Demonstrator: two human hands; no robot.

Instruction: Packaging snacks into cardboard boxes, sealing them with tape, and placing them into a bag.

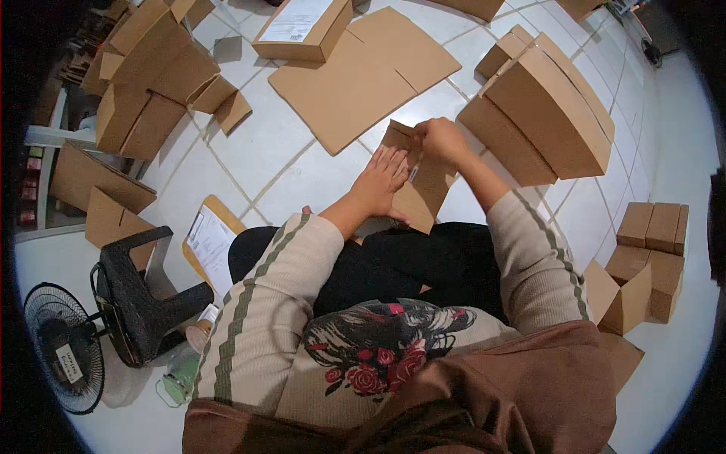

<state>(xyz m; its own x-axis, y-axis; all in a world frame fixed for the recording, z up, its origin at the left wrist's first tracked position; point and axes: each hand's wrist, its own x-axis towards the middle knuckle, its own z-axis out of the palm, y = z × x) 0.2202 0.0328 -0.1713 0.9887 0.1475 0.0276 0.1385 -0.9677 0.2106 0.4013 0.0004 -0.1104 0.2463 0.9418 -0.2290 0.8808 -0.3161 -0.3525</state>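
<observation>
A brown cardboard piece (425, 195) with folded edges and a small white mark stands tilted just in front of my crossed legs. My left hand (378, 183) lies across its left side, fingers stretched out and the thumb reaching toward its lower edge. At the far top edge, my right hand (442, 141) is closed, with bent fingers pinching the cardboard; the fingertips are partly hidden. Beyond both hands a large flat cardboard sheet (363, 79) with cut slits lies on the tiles.
A closed carton with a white label (325, 41) rests at the sheet's far edge. Large cartons (544, 113) stand to the right, smaller boxes (654, 227) farther right. At left are opened cartons (144, 113), a black stool (144, 295), a fan (64, 348) and a labelled envelope (210, 242).
</observation>
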